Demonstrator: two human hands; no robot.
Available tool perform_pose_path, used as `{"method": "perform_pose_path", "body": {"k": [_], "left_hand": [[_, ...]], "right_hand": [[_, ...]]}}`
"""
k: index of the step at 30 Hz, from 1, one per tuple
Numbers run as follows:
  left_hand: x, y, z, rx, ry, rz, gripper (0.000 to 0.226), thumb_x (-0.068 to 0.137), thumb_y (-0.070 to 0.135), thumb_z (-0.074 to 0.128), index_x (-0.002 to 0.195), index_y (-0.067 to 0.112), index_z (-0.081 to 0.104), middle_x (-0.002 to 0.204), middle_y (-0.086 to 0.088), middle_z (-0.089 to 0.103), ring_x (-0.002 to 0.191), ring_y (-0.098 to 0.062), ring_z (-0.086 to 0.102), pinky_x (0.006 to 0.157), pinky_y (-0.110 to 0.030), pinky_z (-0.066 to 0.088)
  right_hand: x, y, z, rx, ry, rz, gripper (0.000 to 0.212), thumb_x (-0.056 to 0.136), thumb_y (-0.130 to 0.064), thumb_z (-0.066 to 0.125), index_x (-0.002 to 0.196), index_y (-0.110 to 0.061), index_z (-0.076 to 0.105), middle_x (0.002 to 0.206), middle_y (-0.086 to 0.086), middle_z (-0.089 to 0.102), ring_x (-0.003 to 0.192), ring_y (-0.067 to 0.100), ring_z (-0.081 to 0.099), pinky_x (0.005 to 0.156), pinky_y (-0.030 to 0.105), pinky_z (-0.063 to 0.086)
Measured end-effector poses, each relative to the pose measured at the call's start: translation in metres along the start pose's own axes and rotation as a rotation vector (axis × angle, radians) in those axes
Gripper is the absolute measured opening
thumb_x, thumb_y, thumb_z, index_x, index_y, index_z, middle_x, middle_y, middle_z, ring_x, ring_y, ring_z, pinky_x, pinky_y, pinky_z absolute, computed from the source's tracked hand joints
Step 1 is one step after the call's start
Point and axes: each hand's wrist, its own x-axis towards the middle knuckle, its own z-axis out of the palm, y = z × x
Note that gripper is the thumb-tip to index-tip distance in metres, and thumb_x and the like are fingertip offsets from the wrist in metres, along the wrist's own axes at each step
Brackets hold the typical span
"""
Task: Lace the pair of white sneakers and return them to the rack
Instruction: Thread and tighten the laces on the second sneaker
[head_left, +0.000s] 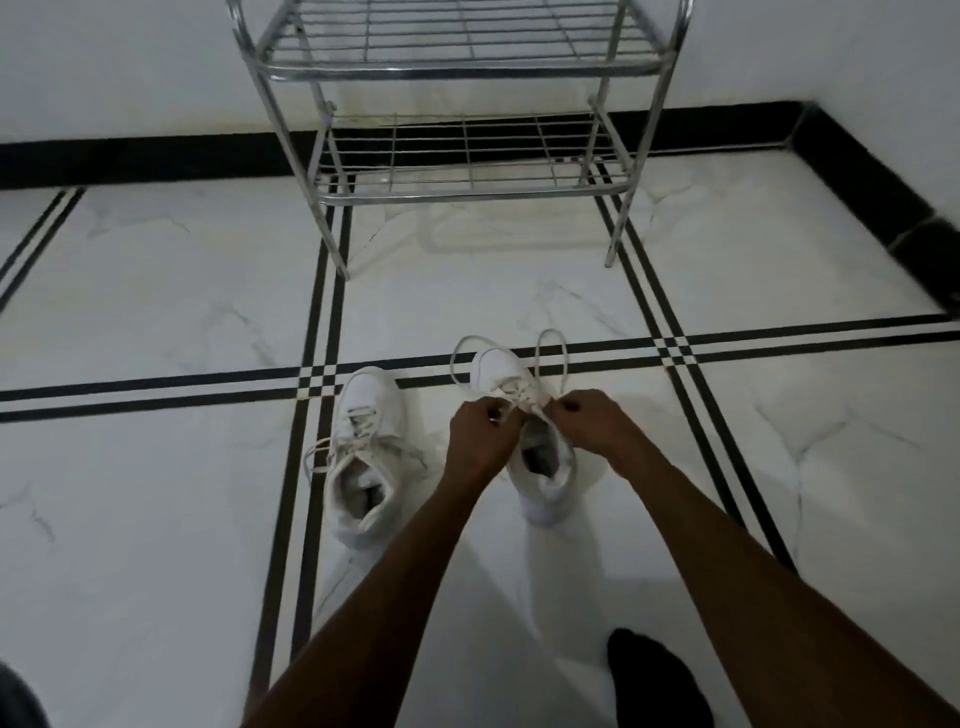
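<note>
Two white sneakers stand on the floor, toes pointing away from me. The left sneaker (366, 452) has loose laces trailing off to its left side. Over the right sneaker (540, 467) both my hands meet at the tongue. My left hand (480, 431) pinches one lace loop (460, 358) and my right hand (587, 415) pinches the other lace loop (550, 353); both loops arc forward over the toe. The metal shoe rack (467, 192) stands beyond the sneakers against the wall, its two wire shelves bare.
The floor is white marble tile with black double stripes (322, 312) crossing near the sneakers. A black skirting (872, 182) runs along the walls, cornering at the right. A dark foot (654, 680) shows at the bottom, and a dark shape sits at the bottom left corner.
</note>
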Motion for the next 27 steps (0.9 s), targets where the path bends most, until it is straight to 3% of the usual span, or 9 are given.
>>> {"method": "perform_pose_path", "body": {"k": [3, 6, 12, 15, 19, 22, 27], "left_hand": [[0.005, 0.001, 0.007, 0.008, 0.082, -0.014, 0.030, 0.089, 0.028, 0.070, 0.110, 0.006, 0.076, 0.105, -0.010, 0.076, 0.098, -0.023, 0.070, 0.081, -0.028, 0.050], [0.010, -0.005, 0.003, -0.046, 0.075, -0.052, 0.031, 0.085, 0.028, 0.076, 0.111, 0.010, 0.076, 0.109, -0.009, 0.075, 0.102, -0.023, 0.069, 0.091, -0.036, 0.055], [0.012, -0.023, -0.007, -0.159, 0.046, -0.107, 0.027, 0.077, 0.033, 0.083, 0.096, 0.016, 0.076, 0.096, -0.002, 0.075, 0.094, -0.020, 0.072, 0.083, -0.034, 0.058], [0.010, -0.026, -0.013, -0.032, 0.117, 0.018, 0.026, 0.078, 0.034, 0.083, 0.087, 0.012, 0.074, 0.090, -0.003, 0.075, 0.083, -0.018, 0.072, 0.077, -0.035, 0.058], [0.002, -0.032, -0.018, 0.154, 0.135, 0.259, 0.016, 0.089, 0.019, 0.070, 0.084, 0.006, 0.064, 0.081, -0.007, 0.070, 0.078, -0.025, 0.064, 0.071, -0.041, 0.053], [-0.002, -0.035, -0.021, 0.269, 0.114, 0.302, 0.012, 0.096, 0.018, 0.060, 0.093, 0.007, 0.056, 0.081, -0.003, 0.069, 0.073, -0.023, 0.061, 0.062, -0.035, 0.042], [-0.003, -0.036, -0.019, 0.323, 0.140, 0.287, 0.012, 0.098, 0.014, 0.055, 0.091, 0.014, 0.045, 0.075, -0.006, 0.062, 0.067, -0.029, 0.056, 0.057, -0.033, 0.031]], "right_hand": [[-0.004, 0.004, 0.013, 0.092, 0.014, -0.068, 0.040, 0.097, -0.043, 0.056, 0.114, -0.010, 0.070, 0.112, 0.011, 0.073, 0.104, 0.027, 0.066, 0.089, 0.037, 0.051], [-0.007, 0.001, 0.021, 0.198, 0.034, -0.113, 0.038, 0.095, -0.036, 0.061, 0.126, -0.014, 0.065, 0.122, 0.008, 0.070, 0.110, 0.024, 0.065, 0.094, 0.035, 0.051], [-0.008, -0.010, 0.031, 0.377, 0.002, -0.055, 0.038, 0.087, -0.039, 0.071, 0.116, -0.015, 0.068, 0.101, 0.000, 0.065, 0.100, 0.020, 0.064, 0.083, 0.029, 0.053], [-0.009, -0.016, 0.038, 0.265, 0.098, -0.105, 0.027, 0.089, -0.029, 0.071, 0.108, -0.010, 0.068, 0.097, 0.002, 0.064, 0.092, 0.018, 0.061, 0.077, 0.027, 0.047], [-0.010, -0.016, 0.044, 0.136, 0.181, -0.265, 0.010, 0.090, -0.016, 0.068, 0.093, -0.006, 0.064, 0.096, 0.011, 0.069, 0.087, 0.024, 0.065, 0.077, 0.034, 0.054], [-0.014, -0.011, 0.049, 0.101, 0.246, -0.295, 0.005, 0.092, -0.005, 0.060, 0.090, -0.010, 0.060, 0.091, 0.010, 0.071, 0.085, 0.024, 0.068, 0.075, 0.039, 0.058], [-0.014, -0.011, 0.057, 0.096, 0.291, -0.257, 0.005, 0.093, -0.006, 0.060, 0.097, -0.005, 0.062, 0.094, 0.012, 0.073, 0.086, 0.026, 0.069, 0.067, 0.032, 0.051]]}}
